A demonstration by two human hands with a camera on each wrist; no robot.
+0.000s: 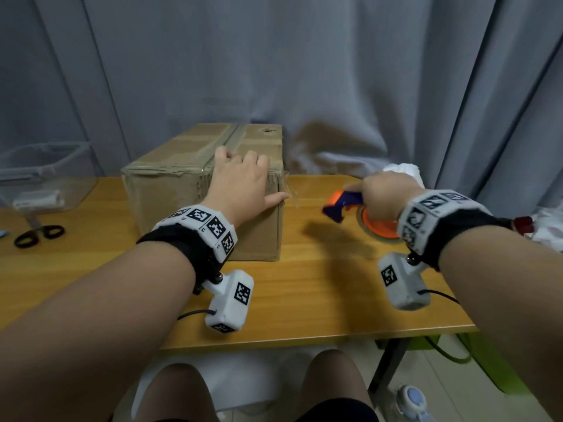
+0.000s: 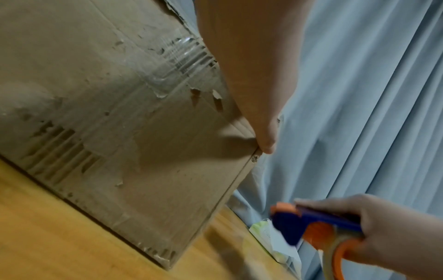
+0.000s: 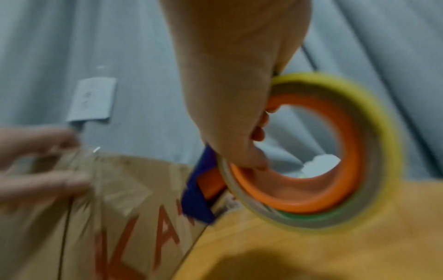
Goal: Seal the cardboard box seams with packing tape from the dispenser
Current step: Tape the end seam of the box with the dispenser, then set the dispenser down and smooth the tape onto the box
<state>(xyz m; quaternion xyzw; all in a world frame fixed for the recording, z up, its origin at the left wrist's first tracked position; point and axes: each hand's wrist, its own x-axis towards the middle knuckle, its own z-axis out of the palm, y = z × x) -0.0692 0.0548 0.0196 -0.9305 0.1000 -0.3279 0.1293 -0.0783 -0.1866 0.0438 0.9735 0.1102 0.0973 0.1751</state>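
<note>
A worn cardboard box (image 1: 170, 208) stands on the wooden table (image 1: 304, 300), with tape along its top seam (image 1: 227, 141). My left hand (image 1: 240, 181) lies flat on the box's near right top corner, fingers spread, thumb (image 2: 254, 98) along the right edge. To the right of the box, my right hand (image 1: 380, 196) grips the orange and blue tape dispenser (image 1: 341, 205) just above the table. Its fingers curl through the orange core (image 3: 299, 199) inside the tape roll (image 3: 374, 170). The blue cutter end (image 3: 196, 199) points at the box's right side (image 3: 120, 227).
A clear plastic bin (image 1: 39, 175) and black scissors (image 1: 36, 236) sit at the table's left. White crumpled material (image 1: 402, 172) lies at the back right. A grey curtain (image 1: 304, 71) hangs close behind. The table's front edge runs just past my wrists.
</note>
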